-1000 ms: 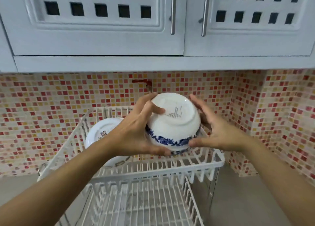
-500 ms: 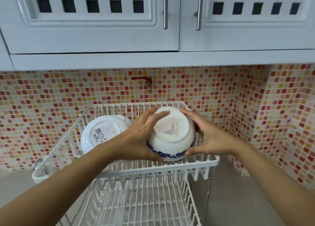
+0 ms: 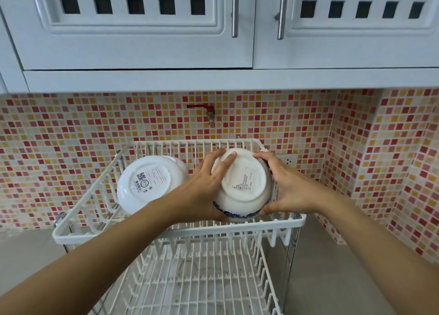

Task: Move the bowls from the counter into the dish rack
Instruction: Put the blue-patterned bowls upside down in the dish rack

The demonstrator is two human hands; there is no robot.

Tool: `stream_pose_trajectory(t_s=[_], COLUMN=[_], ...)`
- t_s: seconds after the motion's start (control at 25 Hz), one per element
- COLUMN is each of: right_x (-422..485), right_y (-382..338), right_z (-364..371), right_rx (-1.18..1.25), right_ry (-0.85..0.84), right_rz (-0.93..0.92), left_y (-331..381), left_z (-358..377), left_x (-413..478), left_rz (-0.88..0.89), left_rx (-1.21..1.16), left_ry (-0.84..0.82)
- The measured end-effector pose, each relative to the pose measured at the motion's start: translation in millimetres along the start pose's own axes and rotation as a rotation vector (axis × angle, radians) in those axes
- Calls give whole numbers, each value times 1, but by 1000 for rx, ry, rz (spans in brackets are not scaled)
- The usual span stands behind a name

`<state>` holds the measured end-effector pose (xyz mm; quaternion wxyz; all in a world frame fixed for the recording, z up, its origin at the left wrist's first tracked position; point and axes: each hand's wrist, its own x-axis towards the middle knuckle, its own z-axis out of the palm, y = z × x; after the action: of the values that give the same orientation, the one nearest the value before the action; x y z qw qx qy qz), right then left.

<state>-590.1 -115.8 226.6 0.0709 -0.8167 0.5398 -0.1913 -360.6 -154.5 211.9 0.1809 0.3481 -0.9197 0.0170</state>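
A white bowl with a blue pattern near its rim [image 3: 244,186] is upside down, its base tilted toward me, inside the upper tier of a white wire dish rack [image 3: 166,234], on the right side. My left hand [image 3: 204,186] grips its left side and my right hand [image 3: 288,188] grips its right side. A plain white bowl [image 3: 149,184] leans on edge in the left part of the same tier, its labelled base facing me, apart from both hands.
The rack's lower tier [image 3: 202,281] has nothing in it. A grey counter [image 3: 332,267] lies on both sides of the rack. Behind stand a red and yellow mosaic wall, a small red tap [image 3: 207,112], a wall socket [image 3: 288,159] and white cabinets [image 3: 142,24] overhead.
Both hands have lowered the blue-patterned bowl from above the rack's front rail down into the right side of the upper tier. The plain white bowl has stayed in place.
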Motion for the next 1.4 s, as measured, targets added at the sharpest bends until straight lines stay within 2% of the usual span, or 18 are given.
stream_pose_trajectory(t_s=[0.24,0.32,0.4,0.48,0.64,0.92,1.2,1.4], right_x=[2,2,3,6,15,14,12,12], right_y=[-1,0,1,-3,-21,-32,-36,-36], right_z=[2,3,3,6,7,8,11,12], right_rx=[6,22,42,32,6,5,-6,-38], right_ry=[10,-16,-58,-85,-34,52,17,0], right_rz=[11,18,11,-16,0,56,71,103], left_y=[-3,-9,-23,-44,-75,-93,-87,-85], left_z=[-15,-35,-56,-72,-75,-52,-58,-59], left_x=[-7,-17,-28,-42,-65,-71,-74,-78], left_rz=[-51,-112,-153,-231,-368,-292,-205,-215], left_rx=[-105,-152,-71,-1,74,105,118,108], left_ry=[-109,-55,45,63,-114,-196,-182,-219])
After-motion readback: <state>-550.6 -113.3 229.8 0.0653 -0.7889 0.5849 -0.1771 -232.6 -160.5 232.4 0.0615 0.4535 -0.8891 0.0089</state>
